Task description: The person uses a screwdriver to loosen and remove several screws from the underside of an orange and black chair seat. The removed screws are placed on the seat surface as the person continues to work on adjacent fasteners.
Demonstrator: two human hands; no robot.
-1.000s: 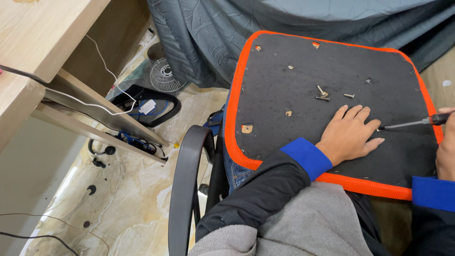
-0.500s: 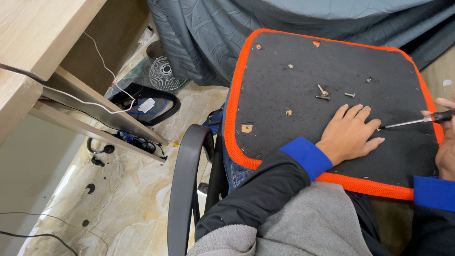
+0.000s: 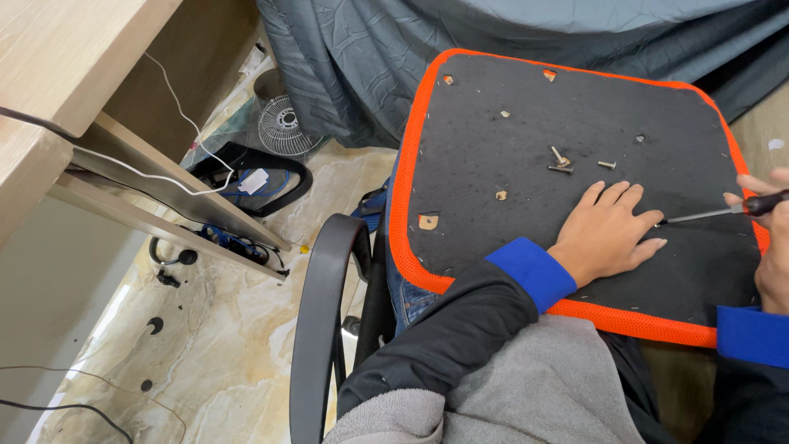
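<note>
1. My left arm, in a black sleeve with a blue cuff, reaches across my lap onto the seat panel [image 3: 526, 107], a black board edged in orange that rests on my knees with its underside up.
2. My left hand [image 3: 606, 233] lies flat, palm down, on the panel's near right part; its fingers [image 3: 625, 197] are spread and hold nothing.
3. My right hand [image 3: 768, 247] sits at the right edge of view, its fingers closed around the dark handle of a screwdriver [image 3: 715, 214].
4. The screwdriver's thin shaft runs leftward and its tip meets the panel just beside my left fingertips.
5. Around me: a wooden desk [image 3: 49, 74] at the left, a grey cloth [image 3: 370, 57] behind the panel, a black chair armrest [image 3: 316, 329] beside my leg, marbled floor below.
6. Loose screws [image 3: 561, 163] lie on the panel just beyond my left hand.
</note>
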